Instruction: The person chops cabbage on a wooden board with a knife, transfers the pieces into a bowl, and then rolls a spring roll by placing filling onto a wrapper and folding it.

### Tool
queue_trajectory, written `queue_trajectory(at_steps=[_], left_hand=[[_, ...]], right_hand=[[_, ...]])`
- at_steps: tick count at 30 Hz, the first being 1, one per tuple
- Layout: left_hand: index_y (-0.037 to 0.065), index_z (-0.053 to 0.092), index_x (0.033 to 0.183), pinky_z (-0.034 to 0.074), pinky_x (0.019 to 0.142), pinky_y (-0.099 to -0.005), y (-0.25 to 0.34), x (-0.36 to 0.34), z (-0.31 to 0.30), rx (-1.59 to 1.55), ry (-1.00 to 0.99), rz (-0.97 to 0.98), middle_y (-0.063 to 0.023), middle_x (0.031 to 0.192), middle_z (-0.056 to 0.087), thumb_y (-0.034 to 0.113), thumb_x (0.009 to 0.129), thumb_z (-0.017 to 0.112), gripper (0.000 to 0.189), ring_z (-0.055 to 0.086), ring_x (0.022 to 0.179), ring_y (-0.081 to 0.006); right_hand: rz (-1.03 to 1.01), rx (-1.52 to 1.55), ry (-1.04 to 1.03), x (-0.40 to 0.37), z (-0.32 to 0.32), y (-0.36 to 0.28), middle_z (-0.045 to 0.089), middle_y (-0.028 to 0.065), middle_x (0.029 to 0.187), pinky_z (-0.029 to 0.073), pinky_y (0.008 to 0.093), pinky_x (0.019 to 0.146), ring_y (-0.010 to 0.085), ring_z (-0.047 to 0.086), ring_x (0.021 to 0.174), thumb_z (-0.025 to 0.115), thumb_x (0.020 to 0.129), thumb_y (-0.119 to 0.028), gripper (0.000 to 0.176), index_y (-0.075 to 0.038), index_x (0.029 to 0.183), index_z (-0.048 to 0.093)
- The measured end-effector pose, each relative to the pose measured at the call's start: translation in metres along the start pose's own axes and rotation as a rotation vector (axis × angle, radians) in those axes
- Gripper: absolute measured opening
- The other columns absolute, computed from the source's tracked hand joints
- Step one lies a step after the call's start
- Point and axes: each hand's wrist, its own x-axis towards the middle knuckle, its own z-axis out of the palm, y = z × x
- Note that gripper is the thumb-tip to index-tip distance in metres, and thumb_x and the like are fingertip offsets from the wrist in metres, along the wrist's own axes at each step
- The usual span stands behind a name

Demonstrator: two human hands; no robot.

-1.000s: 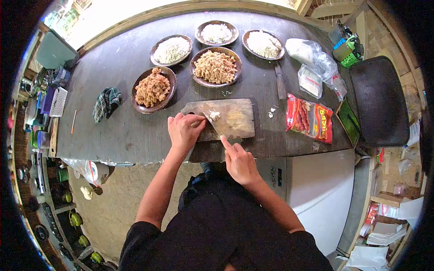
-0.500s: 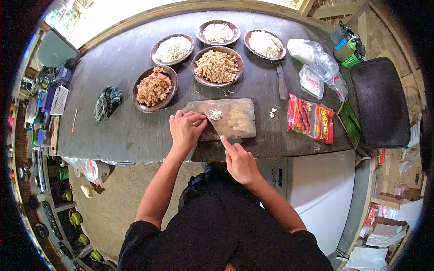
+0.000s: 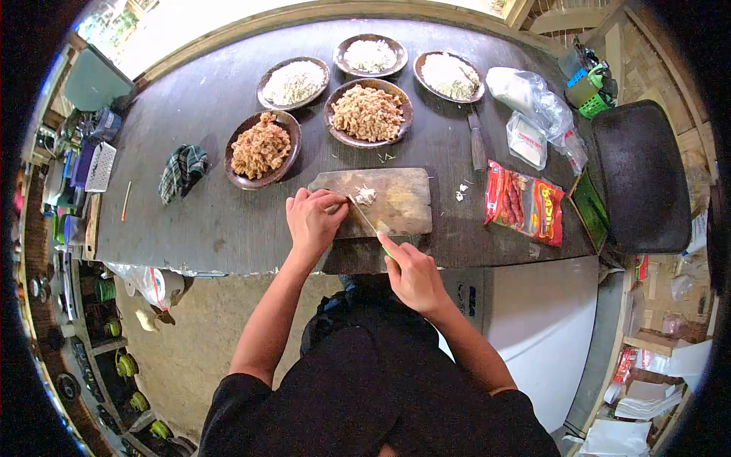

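Observation:
A worn wooden cutting board [image 3: 407, 202] lies near the table's front edge. On it rests a small heap of white shavings [image 3: 365, 196]. My right hand [image 3: 415, 280] is closed around the green handle of a thin knife [image 3: 367, 218], whose blade slants up and left to the fingertips of my other hand. At the board's left side, my left hand [image 3: 314, 221] has its fingers pinched together beside the blade tip. Whatever they hold is too small and covered to name.
Behind the board stand a plate of brown crispy pieces [image 3: 260, 149], another brown-filled plate [image 3: 368, 113] and several plates of white shreds [image 3: 449, 76]. To the right lie a second knife [image 3: 477, 143], a red packet [image 3: 524, 202] and plastic bags [image 3: 525, 141]. A checked cloth [image 3: 183, 172] lies left.
My right hand has shifted slightly right and down with the knife, and its green handle now shows. My left hand stays pinched in nearly the same place.

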Motion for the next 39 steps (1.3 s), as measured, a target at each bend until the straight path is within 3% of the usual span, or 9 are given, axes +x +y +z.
queue_trajectory(at_steps=[7, 13, 19, 24, 28, 30, 39], left_hand=[[0.020, 0.083, 0.085, 0.039, 0.078, -0.0369, 0.002, 0.004, -0.003, 0.010, -0.031, -0.004, 0.0072, 0.091, 0.076, 0.031, 0.081, 0.078, 0.012, 0.058, 0.083, -0.0197], [0.021, 0.083, 0.085, 0.039, 0.078, -0.0368, 0.003, 0.005, -0.006, 0.000, -0.056, -0.016, 0.0079, 0.091, 0.076, 0.031, 0.081, 0.078, 0.011, 0.059, 0.084, -0.0197], [0.019, 0.082, 0.086, 0.041, 0.078, -0.0357, 0.000, 0.005, -0.005, 0.008, -0.061, 0.004, 0.0069, 0.095, 0.077, 0.028, 0.080, 0.080, 0.011, 0.059, 0.083, -0.0197], [0.021, 0.082, 0.085, 0.039, 0.079, -0.0365, -0.002, 0.006, -0.002, -0.011, -0.071, -0.016, 0.0075, 0.091, 0.076, 0.031, 0.081, 0.079, 0.012, 0.059, 0.085, -0.0200], [0.022, 0.083, 0.086, 0.039, 0.079, -0.0365, 0.000, 0.006, -0.004, 0.003, -0.094, -0.035, 0.0065, 0.090, 0.077, 0.032, 0.081, 0.079, 0.012, 0.059, 0.084, -0.0203], [0.022, 0.083, 0.087, 0.039, 0.079, -0.0367, 0.000, 0.006, -0.005, -0.007, -0.097, -0.046, 0.0060, 0.090, 0.077, 0.032, 0.081, 0.079, 0.012, 0.059, 0.083, -0.0204], [0.021, 0.083, 0.086, 0.040, 0.078, -0.0377, 0.000, 0.006, -0.005, -0.005, -0.091, -0.035, 0.0044, 0.091, 0.077, 0.031, 0.080, 0.080, 0.012, 0.060, 0.083, -0.0218]], right_hand=[[0.066, -0.014, -0.010, 0.011, 0.004, -0.007, 0.061, 0.0172, 0.083, 0.052, 0.0497, 0.065, 0.0408, 0.064, 0.072, 0.063, 0.095, -0.006, 0.050, -0.013, 0.145, 0.058], [0.021, -0.013, 0.013, 0.010, -0.008, 0.004, 0.062, 0.0171, 0.085, 0.055, 0.0512, 0.066, 0.0406, 0.066, 0.072, 0.061, 0.097, -0.012, 0.047, -0.013, 0.144, 0.058], [0.029, 0.040, -0.085, 0.013, -0.026, 0.004, 0.065, 0.0186, 0.090, 0.053, 0.0474, 0.072, 0.0394, 0.067, 0.079, 0.065, 0.095, -0.008, 0.046, -0.013, 0.140, 0.062], [-0.086, -0.004, -0.048, 0.022, -0.024, 0.011, 0.067, 0.0188, 0.094, 0.058, 0.0494, 0.071, 0.0411, 0.069, 0.080, 0.061, 0.097, -0.012, 0.044, -0.014, 0.141, 0.061], [0.008, -0.088, -0.099, 0.023, -0.022, 0.000, 0.067, 0.0192, 0.095, 0.058, 0.0496, 0.072, 0.0414, 0.069, 0.081, 0.060, 0.097, -0.012, 0.043, -0.014, 0.140, 0.061], [0.022, -0.007, -0.046, 0.017, -0.016, 0.002, 0.064, 0.0193, 0.091, 0.053, 0.0492, 0.069, 0.0409, 0.066, 0.078, 0.063, 0.095, -0.007, 0.047, -0.014, 0.141, 0.061], [0.005, 0.053, -0.057, -0.003, -0.011, 0.003, 0.059, 0.0170, 0.083, 0.053, 0.0510, 0.066, 0.0394, 0.064, 0.072, 0.061, 0.098, -0.011, 0.050, -0.013, 0.147, 0.054]])
